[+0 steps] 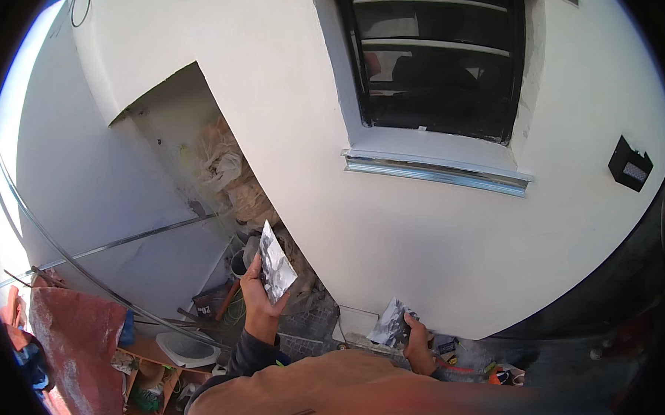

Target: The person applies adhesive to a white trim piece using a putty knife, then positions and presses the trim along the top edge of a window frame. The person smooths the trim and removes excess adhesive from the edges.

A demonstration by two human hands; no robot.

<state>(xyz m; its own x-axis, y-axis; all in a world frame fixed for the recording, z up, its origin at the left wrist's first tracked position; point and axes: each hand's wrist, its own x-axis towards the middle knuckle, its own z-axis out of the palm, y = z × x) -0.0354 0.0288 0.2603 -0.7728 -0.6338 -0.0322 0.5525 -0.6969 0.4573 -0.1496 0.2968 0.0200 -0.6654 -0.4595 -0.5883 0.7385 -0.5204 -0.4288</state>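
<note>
My left hand (pixel 260 296) is raised and closed around the lower edge of a flat silvery plate (pixel 276 264), pale with dark grey smears. Its upper end tapers to a point, and I can make out no handle. Lower and to the right, my right hand (pixel 418 345) grips a second silvery plate (pixel 390 325), similarly smeared, near the foot of the white wall (pixel 390 240). Both plates appear apart from the wall.
A dark barred window (pixel 435 71) sits above a metal profile (pixel 434 173). At right, a black lamp (pixel 631 165) is mounted on the wall. Crumpled plastic sheeting (pixel 234 173) fills the recess at left. A red sheet (pixel 74 344), a white basin (pixel 187 349) and a shelf unit (pixel 162 393) stand lower left.
</note>
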